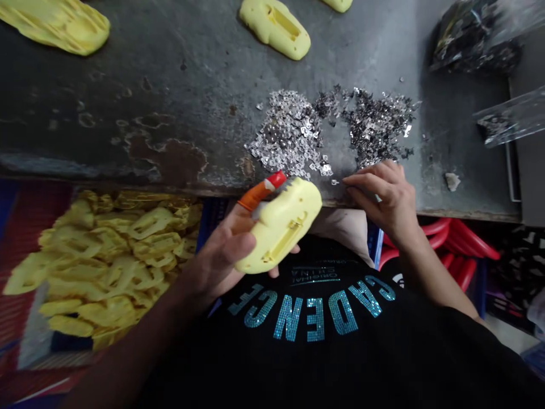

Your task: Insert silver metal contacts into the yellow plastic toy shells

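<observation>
My left hand (pixel 232 247) grips a pale yellow plastic shell (pixel 283 230) above my lap, tilted, with its long slot facing up. An orange and red cover sits on one finger of that hand, beside the shell's toothed end. At the bench edge my right hand (pixel 385 196) has its thumb and fingertips drawn together; whether a small part is between them cannot be made out. One small metal piece (pixel 334 182) lies right by those fingertips. Beyond them spread a pile of shiny metal pieces (pixel 289 133) and a darker metal pile (pixel 377 128).
More yellow shells (pixel 276 28) lie farther back on the worn grey bench (pixel 204 85). Yellow plastic parts (pixel 114 255) fill a bin below left. Red curved parts (pixel 447 244) sit below right. Plastic bags of metal pieces (pixel 477 40) rest at the right.
</observation>
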`<state>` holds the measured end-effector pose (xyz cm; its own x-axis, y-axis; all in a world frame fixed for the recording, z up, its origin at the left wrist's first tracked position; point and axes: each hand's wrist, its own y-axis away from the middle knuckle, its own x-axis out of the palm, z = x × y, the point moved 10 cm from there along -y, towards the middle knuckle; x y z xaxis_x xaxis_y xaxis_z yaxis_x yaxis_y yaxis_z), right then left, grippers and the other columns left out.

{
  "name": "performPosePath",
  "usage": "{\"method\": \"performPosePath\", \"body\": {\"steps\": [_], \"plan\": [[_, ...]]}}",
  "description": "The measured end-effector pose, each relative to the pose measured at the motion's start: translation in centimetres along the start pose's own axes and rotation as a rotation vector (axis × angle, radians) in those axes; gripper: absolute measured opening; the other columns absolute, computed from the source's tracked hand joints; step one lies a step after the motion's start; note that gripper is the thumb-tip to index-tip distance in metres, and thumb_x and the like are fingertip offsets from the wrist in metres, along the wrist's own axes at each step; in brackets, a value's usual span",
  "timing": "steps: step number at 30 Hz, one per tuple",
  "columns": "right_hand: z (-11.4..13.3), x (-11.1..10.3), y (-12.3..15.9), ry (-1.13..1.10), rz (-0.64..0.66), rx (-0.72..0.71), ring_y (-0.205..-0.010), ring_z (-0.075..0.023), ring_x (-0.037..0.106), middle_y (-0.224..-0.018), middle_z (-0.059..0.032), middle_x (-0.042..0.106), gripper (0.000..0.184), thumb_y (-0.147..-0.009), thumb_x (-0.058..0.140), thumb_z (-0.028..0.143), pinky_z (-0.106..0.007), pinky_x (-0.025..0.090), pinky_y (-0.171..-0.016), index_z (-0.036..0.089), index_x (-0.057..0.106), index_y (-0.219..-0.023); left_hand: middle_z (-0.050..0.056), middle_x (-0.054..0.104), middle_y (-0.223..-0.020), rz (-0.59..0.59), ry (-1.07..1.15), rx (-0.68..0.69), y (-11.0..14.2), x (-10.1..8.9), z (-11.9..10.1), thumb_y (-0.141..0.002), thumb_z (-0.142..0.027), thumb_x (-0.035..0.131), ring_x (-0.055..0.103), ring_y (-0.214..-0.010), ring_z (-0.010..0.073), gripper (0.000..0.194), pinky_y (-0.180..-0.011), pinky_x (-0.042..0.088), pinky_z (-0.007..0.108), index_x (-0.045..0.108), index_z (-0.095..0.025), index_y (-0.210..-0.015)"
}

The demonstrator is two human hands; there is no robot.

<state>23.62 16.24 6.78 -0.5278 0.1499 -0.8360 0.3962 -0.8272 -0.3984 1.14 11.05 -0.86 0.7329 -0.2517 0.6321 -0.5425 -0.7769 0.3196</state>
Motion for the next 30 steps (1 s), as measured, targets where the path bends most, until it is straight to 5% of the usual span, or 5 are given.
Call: {"method": "performPosePath", "body": {"steps": [6, 12, 21, 25, 30], "plan": [[0.2, 3.1, -1.5, 0.331, 0.14, -0.116, -0.094, -0.0261, 0.061, -0.098, -0.0042, 0.078, 0.022, -0.117, 0.06, 0.032, -0.045, 0.042, -0.088, 0.029, 0.081, -0.11, 0.015, 0.079, -0.148, -0.054, 0.037, 0.01, 0.0, -0.3, -0.1, -0.101, -0.074, 0.063, 0.078, -0.093, 0.027, 0.078, -0.047, 0.052, 0.021, 0.057, -0.036, -0.168], [0.6, 2.2, -0.1, 0.227, 0.245, -0.129, -0.09, -0.0247, 0.06, -0.092, -0.0036, 0.075, 0.025, -0.117, 0.058, 0.031, -0.043, 0.037, -0.084, 0.025, 0.076, -0.101, 0.016, 0.084, -0.136, -0.045, 0.045, 0.038, -1.0, 1.2, -0.2, -0.1, -0.076, 0.064, 0.076, -0.09, 0.0244, 0.074, -0.045, 0.047, 0.019, 0.078, -0.02, -0.147], [-0.8, 4.4, -3.3, 0.17, 0.43, -0.042, -0.1, -0.0291, 0.062, -0.105, -0.0092, 0.076, 0.016, -0.111, 0.06, 0.026, -0.042, 0.036, -0.089, 0.023, 0.074, -0.105, 0.019, 0.086, -0.123, -0.327, 0.037, 0.093, -0.6, 0.8, -1.0, -0.099, -0.079, 0.068, 0.075, -0.083, 0.0201, 0.076, -0.045, 0.05, 0.02, 0.085, -0.012, -0.13], [-0.1, 4.3, -2.5, 0.141, 0.541, -0.076, -0.093, -0.0265, 0.061, -0.097, -0.007, 0.074, 0.01, -0.106, 0.064, 0.02, -0.039, 0.036, -0.085, 0.022, 0.07, -0.098, 0.021, 0.087, -0.123, -0.295, 0.026, 0.129, -0.9, 0.9, -1.4, -0.095, -0.077, 0.074, 0.077, -0.078, 0.0208, 0.074, -0.041, 0.048, 0.021, 0.084, -0.012, -0.129], [0.3, 3.3, -0.6, 0.114, 0.509, -0.055, -0.091, -0.0251, 0.063, -0.094, -0.0062, 0.072, 0.011, -0.107, 0.064, 0.019, -0.037, 0.04, -0.086, 0.022, 0.068, -0.097, 0.02, 0.087, -0.123, -0.2, 0.036, 0.144, -1.4, 1.0, -1.0, -0.099, -0.075, 0.07, 0.079, -0.077, 0.0211, 0.073, -0.04, 0.048, 0.02, 0.083, -0.011, -0.131]]}}
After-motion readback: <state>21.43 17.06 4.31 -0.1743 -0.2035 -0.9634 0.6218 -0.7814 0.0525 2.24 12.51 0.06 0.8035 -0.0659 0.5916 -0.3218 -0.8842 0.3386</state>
